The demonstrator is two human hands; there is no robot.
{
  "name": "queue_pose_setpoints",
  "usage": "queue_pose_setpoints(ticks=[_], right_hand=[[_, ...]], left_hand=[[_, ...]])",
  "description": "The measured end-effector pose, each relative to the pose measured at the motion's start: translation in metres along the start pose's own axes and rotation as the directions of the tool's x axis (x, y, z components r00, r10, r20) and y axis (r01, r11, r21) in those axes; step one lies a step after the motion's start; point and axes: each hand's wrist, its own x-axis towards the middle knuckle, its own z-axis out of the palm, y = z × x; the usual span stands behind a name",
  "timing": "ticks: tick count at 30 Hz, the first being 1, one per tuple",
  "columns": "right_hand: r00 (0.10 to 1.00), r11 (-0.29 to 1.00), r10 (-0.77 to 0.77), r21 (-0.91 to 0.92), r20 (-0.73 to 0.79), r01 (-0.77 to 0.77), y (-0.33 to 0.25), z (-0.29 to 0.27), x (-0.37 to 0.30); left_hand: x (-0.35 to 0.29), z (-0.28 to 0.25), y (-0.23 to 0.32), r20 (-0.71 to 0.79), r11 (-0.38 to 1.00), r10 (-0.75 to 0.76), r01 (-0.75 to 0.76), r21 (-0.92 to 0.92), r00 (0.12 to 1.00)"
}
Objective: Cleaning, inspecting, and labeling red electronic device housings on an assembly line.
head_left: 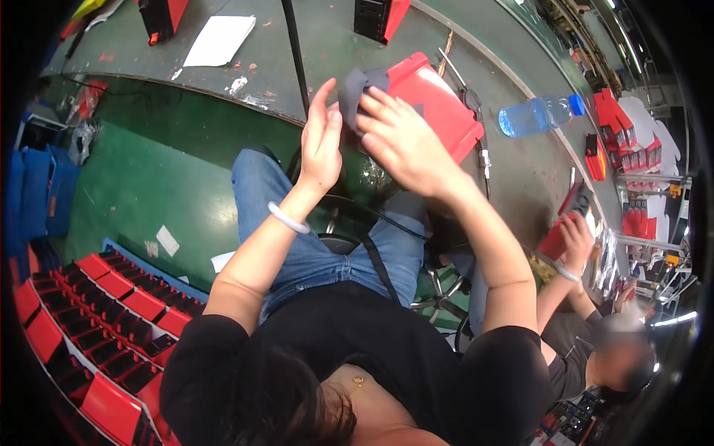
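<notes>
Right hand (405,141) lies palm down, fingers spread flat, pressing a dark grey cloth (355,93) against the near edge of a red flat panel (439,104). Not a pinch, more a flat press; the thumb side is hidden, so whether anything is clamped underneath cannot be told. Left hand (321,141) stands upright, fingers together and straight, its palm side against the cloth's left side; it closes on nothing visible. White bangle (288,218) on the left wrist.

The panel sits tilted, its far part on the green workbench (327,44), its near edge over the person's lap by the hands.

Risk, as a judgement: the panel looks propped rather than flat, so a hard push from the right hand could slide it toward the clear water bottle (537,115) lying on its side just right of it, or tip it off the bench edge. The cloth is only pressed between palm and panel, so it could slip out. A black cable (296,52) runs just behind the hands and could snag.

Containers: on the floor at lower left, trays (111,312) hold rows of red-and-black parts, packed close. The bottle looks partly full, blue cap on. At far right, red parts are stacked upright in a rack (628,141); details too small.

A co-worker's hand (576,238) at right holds another red piece.
</notes>
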Motion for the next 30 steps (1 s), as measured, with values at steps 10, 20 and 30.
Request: queue_pose_setpoints(ticks=[10,20,30], right_hand=[[0.940,0.950,0.311,-0.014,0.142,-0.312,0.019,-0.025,0.005],[0.885,0.896,0.443,-0.116,0.145,-0.429,0.005,-0.027,-0.002],[0.960,0.969,0.240,-0.023,-0.141,-0.246,0.001,0.010,-0.014]], left_hand=[[-0.001,0.000,0.001,0.050,0.989,-0.047,0.054,-0.139,0.998],[-0.001,0.009,0.006,-0.048,0.998,-0.052,0.054,0.044,0.997],[0.001,0.003,-0.009,-0.049,0.999,0.002,0.000,0.038,0.999]])
